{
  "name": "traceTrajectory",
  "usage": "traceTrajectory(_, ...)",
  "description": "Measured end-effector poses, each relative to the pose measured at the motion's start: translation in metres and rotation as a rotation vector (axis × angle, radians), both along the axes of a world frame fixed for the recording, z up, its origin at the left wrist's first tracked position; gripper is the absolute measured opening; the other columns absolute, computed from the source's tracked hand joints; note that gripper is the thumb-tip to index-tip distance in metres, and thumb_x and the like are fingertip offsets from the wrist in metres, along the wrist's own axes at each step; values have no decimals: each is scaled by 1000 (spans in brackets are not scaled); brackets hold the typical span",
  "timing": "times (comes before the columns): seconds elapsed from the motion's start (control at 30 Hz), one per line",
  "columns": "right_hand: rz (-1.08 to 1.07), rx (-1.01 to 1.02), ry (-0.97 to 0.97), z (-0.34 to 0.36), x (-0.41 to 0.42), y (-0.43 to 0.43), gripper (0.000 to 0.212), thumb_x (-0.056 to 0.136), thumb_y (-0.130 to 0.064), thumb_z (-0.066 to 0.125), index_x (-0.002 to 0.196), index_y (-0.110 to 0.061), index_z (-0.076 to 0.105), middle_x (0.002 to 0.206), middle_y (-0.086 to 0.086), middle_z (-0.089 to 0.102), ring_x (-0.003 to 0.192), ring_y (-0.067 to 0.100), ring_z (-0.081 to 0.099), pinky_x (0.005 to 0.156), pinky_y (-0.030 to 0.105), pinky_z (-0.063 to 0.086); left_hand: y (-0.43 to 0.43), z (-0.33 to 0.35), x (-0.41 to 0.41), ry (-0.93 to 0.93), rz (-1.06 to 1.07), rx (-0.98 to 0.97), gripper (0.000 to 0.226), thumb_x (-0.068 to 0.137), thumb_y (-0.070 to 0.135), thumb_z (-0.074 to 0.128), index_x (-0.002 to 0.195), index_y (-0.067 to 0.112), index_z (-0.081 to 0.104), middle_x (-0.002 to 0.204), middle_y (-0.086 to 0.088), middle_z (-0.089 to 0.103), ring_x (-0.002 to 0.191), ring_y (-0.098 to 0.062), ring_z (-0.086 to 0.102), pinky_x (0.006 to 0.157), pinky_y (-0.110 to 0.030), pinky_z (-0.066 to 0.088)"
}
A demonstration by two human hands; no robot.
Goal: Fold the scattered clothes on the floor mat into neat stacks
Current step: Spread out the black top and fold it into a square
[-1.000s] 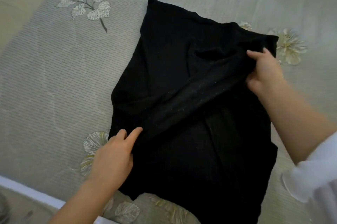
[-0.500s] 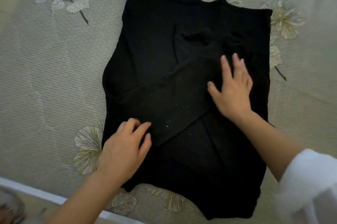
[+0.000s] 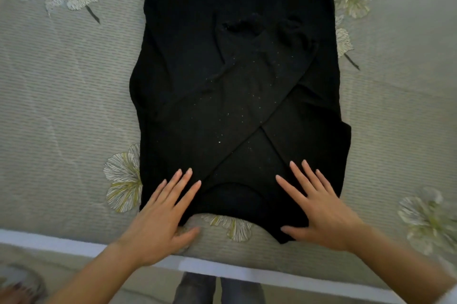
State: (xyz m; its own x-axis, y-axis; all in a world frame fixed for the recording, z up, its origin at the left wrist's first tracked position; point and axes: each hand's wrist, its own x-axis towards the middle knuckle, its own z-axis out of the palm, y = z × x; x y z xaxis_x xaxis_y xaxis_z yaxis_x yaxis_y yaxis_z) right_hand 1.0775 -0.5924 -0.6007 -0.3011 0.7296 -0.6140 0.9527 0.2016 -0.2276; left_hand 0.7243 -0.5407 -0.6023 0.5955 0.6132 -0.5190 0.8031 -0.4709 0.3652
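The floor mat [image 3: 61, 106] is grey with a flower print. The black garment [image 3: 237, 96] lies flat at its centre, sleeves crossed. The left hand [image 3: 160, 217] and right hand [image 3: 321, 212] rest palm-down on the near corners, fingers straight and spread.

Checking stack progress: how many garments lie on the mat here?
1. A black garment lies flat in the middle of the mat, sleeves crossed, with the left hand and right hand resting on its near edge. Others may lie outside the frame.
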Motion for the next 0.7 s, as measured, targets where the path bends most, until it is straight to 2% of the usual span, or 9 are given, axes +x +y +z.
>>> traceTrajectory(0.1, 118, 10, -57, 3, 7, -21, 103, 73, -81, 29, 147, -32, -23, 152, 12, -33, 140, 32, -32, 112, 42, -20, -1, 10, -6, 78, -145, 21, 103, 64, 38, 67, 152, 21, 17, 160, -13, 8, 147, -29, 5, 119, -43, 13)
traceTrajectory(0.17, 158, 22, -104, 2, 7, -24, 102, 81, -65, 41, 145, -27, -29, 148, 17, -37, 137, 37, -33, 114, 47, -21, 3, 11, -1, 132, -194, 104, 108, 39, 15, 79, 142, 13, 45, 149, -20, 36, 135, -38, 37, 104, -47, 42)
traceTrajectory(0.23, 132, 14, -164, 1, 0, -23, 104, 88, -43, 51, 139, -21, -37, 146, 19, -38, 135, 39, -35, 114, 49, -15, 9, 10, 5, 124, -180, 200, 105, 28, 1, 82, 130, 14, 59, 136, -19, 52, 121, -37, 55, 85, -45, 55)
traceTrajectory(0.3, 97, 57, -185, 3, -9, -18, 92, 94, -17, 45, 137, -17, -36, 154, 20, -22, 141, 40, -21, 117, 47, 2, 16, 10, 8, 116, -193, 288, 95, 28, -3, 86, 119, 14, 67, 127, -16, 61, 110, -34, 63, 69, -41, 57)
traceTrajectory(0.37, -25, 109, -147, 9, -14, -8, 86, 92, -4, 43, 145, -16, -23, 159, 16, 11, 146, 34, 11, 113, 40, 27, 24, 14, 13, 101, -205, 344, 78, 36, -6, 84, 110, 11, 70, 116, -13, 67, 98, -32, 67, 59, -36, 56)
traceTrajectory(0.47, -363, 174, -91, 19, -11, 16, 75, 86, -4, 50, 152, -21, 18, 128, 10, 56, 116, 28, 53, 88, 32, 45, 41, 24, 25, 118, 12, 237, 51, 67, -4, 65, 113, 18, 61, 99, -7, 68, 88, -29, 64, 60, -32, 46)
traceTrajectory(0.57, -473, 143, -80, 30, -6, 31, 67, 82, -3, 50, 145, -24, 35, 112, 12, 63, 102, 30, 59, 82, 35, 48, 63, 32, 33, 80, 210, 59, 27, 76, 5, 52, 90, 28, 57, 78, -4, 62, 85, -31, 62, 60, -31, 41)
traceTrajectory(0.63, -490, 91, -32, 38, -4, 32, 65, 81, -3, 51, 141, -26, 41, 113, 10, 65, 105, 29, 60, 84, 34, 49, 75, 39, 33, 60, 206, -128, 29, 72, 2, 49, 68, 31, 49, 64, 5, 55, 75, -25, 60, 55, -26, 39)
traceTrajectory(0.7, -488, -36, 32, 45, -2, 27, 61, 79, -3, 52, 136, -25, 50, 122, 7, 63, 115, 26, 57, 95, 31, 46, 78, 47, 32, 113, 175, -333, 31, 70, 0, 45, 62, 29, 52, 60, 8, 55, 63, -14, 58, 48, -14, 38)
